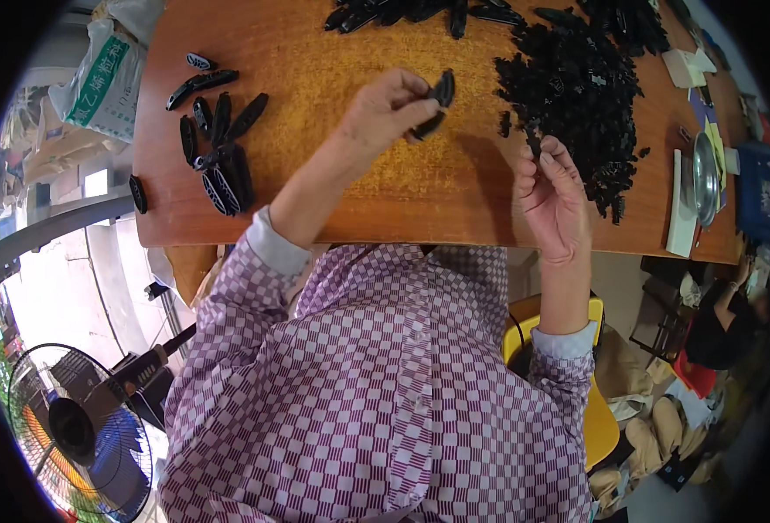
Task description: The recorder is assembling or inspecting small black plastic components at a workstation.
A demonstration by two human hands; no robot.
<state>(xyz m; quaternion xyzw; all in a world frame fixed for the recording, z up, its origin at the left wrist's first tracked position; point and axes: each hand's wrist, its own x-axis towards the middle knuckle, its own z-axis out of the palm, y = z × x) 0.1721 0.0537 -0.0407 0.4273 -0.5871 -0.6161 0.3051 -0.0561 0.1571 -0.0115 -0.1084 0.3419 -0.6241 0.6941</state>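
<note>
Above the surface (315, 70), the left grip (383, 109) pinches a curved black piece (442, 90); the right grip (556, 193) (near the dark pile (572, 91)) pinches a small part (534, 142).

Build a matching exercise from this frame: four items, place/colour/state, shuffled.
Column 1
1. Left hand
2. Right hand
3. Chair
4. Fan

Column 2
A. Yellow, at the person's right side
B. Nearest the heap of small black pieces
C. Lower left of the picture, off the table
D. Holding a long black part, away from the heap

Pairs: 1-D, 2-B, 3-A, 4-C
</note>
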